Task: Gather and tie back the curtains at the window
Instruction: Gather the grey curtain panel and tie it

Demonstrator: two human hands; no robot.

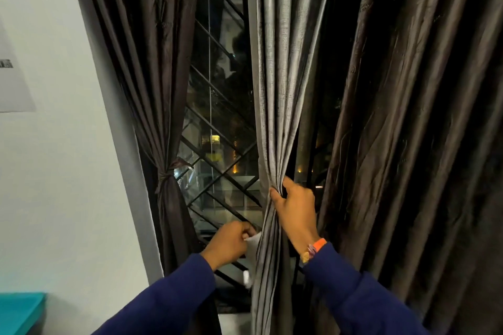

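Because the grey curtain (275, 122) hanging at the middle of the window (217, 144) looks soft, light and slippery, the right hand (295, 211) clamps its fingers (275, 194) around the bunched folds while the left hand (228, 242) pinches a white strip (251, 249) beside it.

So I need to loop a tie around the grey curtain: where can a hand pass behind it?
Free gaps: left of the grey curtain, before the window grille, up to the tied dark curtain; and a narrow dark slot right of the right hand. Crowded: the loose dark curtain beyond, and the left hand low down.
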